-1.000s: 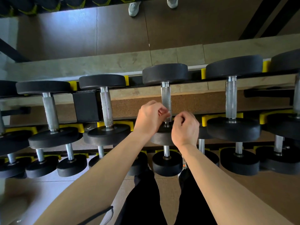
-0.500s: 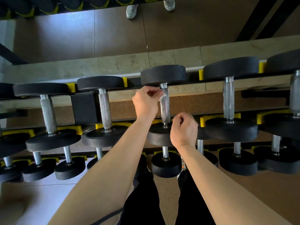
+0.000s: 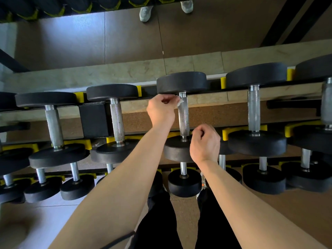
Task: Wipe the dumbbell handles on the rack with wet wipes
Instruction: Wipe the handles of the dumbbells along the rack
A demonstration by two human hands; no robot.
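Note:
A dumbbell with black ends and a knurled steel handle (image 3: 184, 117) lies on the top tier of the rack, in the middle of the view. My left hand (image 3: 161, 109) pinches a small white wet wipe (image 3: 180, 102) against the far end of that handle, just under the far weight (image 3: 181, 82). My right hand (image 3: 204, 143) hovers by the near end of the same handle, fingers curled, nothing visible in it. It covers part of the near weight (image 3: 175, 150).
More dumbbells sit on either side: handles at left (image 3: 117, 121) and right (image 3: 253, 108), in yellow cradles (image 3: 262, 129). Lower tiers hold smaller dumbbells (image 3: 184, 182). A mirror behind the rack reflects shoes (image 3: 145, 13). My dark-trousered legs stand below.
My left hand slid with the wipe from the near end of the handle up to its far end. My right hand stayed near the lower end.

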